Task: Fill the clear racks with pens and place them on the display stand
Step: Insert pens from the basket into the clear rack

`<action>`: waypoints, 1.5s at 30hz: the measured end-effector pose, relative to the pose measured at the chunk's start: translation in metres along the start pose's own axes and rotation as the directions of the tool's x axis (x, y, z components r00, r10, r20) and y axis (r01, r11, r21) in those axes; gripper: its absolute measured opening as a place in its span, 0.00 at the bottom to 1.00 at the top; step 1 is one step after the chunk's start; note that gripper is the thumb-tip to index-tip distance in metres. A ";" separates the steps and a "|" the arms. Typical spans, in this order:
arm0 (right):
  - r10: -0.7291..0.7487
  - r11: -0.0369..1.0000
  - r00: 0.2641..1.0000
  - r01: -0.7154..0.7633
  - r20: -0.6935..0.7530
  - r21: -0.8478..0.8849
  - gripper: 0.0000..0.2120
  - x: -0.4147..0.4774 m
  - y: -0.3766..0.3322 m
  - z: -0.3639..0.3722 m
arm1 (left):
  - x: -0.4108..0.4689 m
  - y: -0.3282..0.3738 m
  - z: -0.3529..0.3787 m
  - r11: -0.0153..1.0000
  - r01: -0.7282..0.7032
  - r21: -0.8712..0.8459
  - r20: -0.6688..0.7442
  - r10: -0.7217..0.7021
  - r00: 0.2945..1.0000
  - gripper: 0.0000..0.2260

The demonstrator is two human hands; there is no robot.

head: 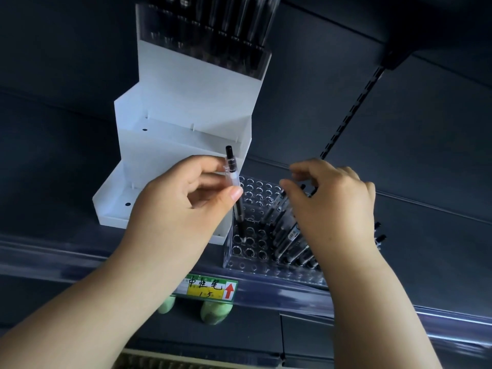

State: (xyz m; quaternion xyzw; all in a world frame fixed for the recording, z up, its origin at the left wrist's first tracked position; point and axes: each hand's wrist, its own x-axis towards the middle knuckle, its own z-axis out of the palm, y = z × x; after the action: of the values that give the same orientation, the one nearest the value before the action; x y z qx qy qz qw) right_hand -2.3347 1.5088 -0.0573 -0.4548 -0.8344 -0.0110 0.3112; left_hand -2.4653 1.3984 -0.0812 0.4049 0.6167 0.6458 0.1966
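Note:
A clear rack (253,201) with many round holes stands on the dark shelf, right of a white stepped display stand (183,102). My left hand (186,206) pinches a black pen (234,182) upright, its tip in a hole near the rack's left side. Several black pens (290,235) fill the rack's right part, leaning. My right hand (335,203) hovers over them with curled fingers touching their tops; whether it grips one is hidden. Another clear rack full of black pens (213,30) sits on the stand's top step.
The stand's two lower steps (138,198) hold nothing. A price label (210,287) hangs on the shelf's front rail. A slotted upright (351,110) runs up the dark back wall, and an upper shelf (399,27) overhangs at top right. Green objects (213,312) lie below the rail.

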 end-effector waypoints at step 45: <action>-0.054 0.997 0.998 0.055 -0.008 0.049 0.22 -0.011 0.008 -0.009 | 0.010 -0.022 0.053 0.965 -0.211 0.158 0.060 0.204 0.977 0.10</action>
State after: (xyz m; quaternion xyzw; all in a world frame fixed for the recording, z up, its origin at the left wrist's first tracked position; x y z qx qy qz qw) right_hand -2.3198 1.5020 -0.0578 -0.4240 -0.8455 -0.0004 0.3245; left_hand -2.4364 1.4437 -0.1045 0.4960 0.6173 0.6011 0.1074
